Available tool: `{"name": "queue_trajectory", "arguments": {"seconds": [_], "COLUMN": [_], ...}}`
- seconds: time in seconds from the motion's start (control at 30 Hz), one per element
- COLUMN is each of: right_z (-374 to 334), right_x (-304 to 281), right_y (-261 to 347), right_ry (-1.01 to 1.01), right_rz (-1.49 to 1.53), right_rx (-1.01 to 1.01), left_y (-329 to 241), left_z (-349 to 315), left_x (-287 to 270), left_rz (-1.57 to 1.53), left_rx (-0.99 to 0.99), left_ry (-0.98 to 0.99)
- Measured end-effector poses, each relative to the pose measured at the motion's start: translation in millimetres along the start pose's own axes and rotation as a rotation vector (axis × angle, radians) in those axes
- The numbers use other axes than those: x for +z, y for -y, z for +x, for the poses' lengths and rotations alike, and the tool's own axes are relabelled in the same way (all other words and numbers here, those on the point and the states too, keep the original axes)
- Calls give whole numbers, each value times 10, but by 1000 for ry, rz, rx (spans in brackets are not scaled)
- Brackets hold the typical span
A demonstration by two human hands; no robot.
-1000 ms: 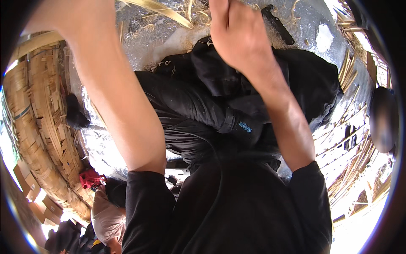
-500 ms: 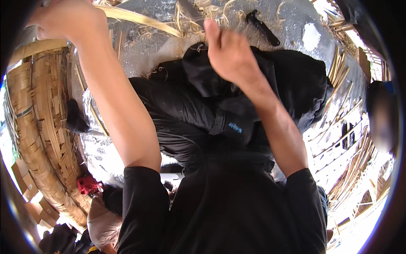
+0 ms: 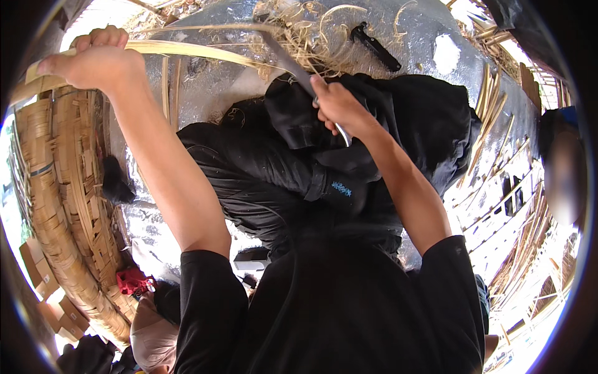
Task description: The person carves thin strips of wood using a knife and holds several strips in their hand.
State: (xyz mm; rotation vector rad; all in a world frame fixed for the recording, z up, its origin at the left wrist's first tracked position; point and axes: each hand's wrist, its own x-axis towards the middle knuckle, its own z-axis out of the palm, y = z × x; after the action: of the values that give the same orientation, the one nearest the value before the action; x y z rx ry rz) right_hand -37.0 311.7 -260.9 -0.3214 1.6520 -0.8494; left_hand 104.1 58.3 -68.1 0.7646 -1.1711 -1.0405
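My left hand (image 3: 99, 59), at the upper left, is closed around a long pale bamboo strip (image 3: 193, 50). The strip stretches right toward the knife. In my right hand (image 3: 341, 107) is a knife (image 3: 283, 59) with a dark blade pointing up and left; its metallic handle end sticks out below my fingers. A thin sliver (image 3: 205, 28) runs above the strip and reaches the blade near its tip. Beneath my right hand, black cloth (image 3: 430, 112) covers my lap. Curly bamboo shavings (image 3: 305, 43) lie beyond the blade.
A black folding tool (image 3: 377, 47) lies on the grey ground sheet (image 3: 423, 37). Woven bamboo panels (image 3: 68, 187) stand at left. Loose bamboo sticks (image 3: 489, 112) are scattered on the right. Another person (image 3: 152, 330) is at lower left, near a red cloth (image 3: 132, 280).
Both hands have come lower in the picture, toward me. The knife has moved down with my right hand, and more of its blade and handle shows. A thin sliver now shows above the strip.
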Motion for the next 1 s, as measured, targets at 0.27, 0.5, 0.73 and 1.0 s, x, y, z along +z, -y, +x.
{"name": "queue_trajectory", "arguments": {"seconds": [0.27,0.5,0.73,1.0], "right_z": [-65,-353,-219,-502], "right_x": [-131,-147,-69,394], "right_y": [-50,128,52,-49], "right_ry": [-224,-270,-528,-485], "right_rz": [-184,-45,-307,-489], "right_rx": [-300,-251,-534,-871], "left_y": [-430,-803,-586,-577], "left_z": [-43,255,119,-113], "left_x": [-571,-1059,-1063,-853], "left_rz": [-241,-467,-372,-350], "left_rx": [-23,70,-3,-28], "left_ry": [-69,-103,-610,-632]}}
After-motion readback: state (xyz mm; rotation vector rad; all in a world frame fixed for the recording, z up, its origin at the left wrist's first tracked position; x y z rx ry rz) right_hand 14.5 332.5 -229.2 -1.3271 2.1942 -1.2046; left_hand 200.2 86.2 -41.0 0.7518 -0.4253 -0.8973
